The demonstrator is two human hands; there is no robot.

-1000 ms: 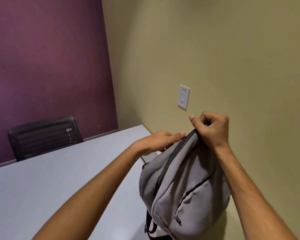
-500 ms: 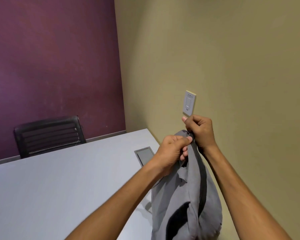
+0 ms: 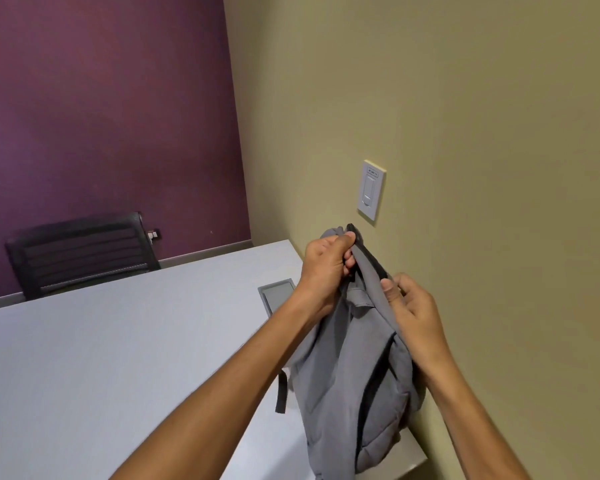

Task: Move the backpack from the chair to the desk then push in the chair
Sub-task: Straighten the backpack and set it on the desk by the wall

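Observation:
A grey backpack point(image 3: 347, 382) with black trim stands upright on the right end of the pale grey desk point(image 3: 101, 358), close to the beige wall. My left hand point(image 3: 326, 268) grips the top of the backpack by its black-edged loop. My right hand point(image 3: 413, 313) pinches the fabric along the upper right side, a little lower down. A dark strap hangs off the backpack's left side onto the desk. The chair that the backpack came from is out of view.
A black chair point(image 3: 80, 251) stands at the far side of the desk against the purple wall. A grey cable hatch point(image 3: 276, 296) is set into the desk near my left wrist. A white wall switch point(image 3: 371, 190) is just above the backpack.
The backpack has come down onto the desk's right end. My right hand has slid from the top loop down the backpack's side; my left hand now holds the top.

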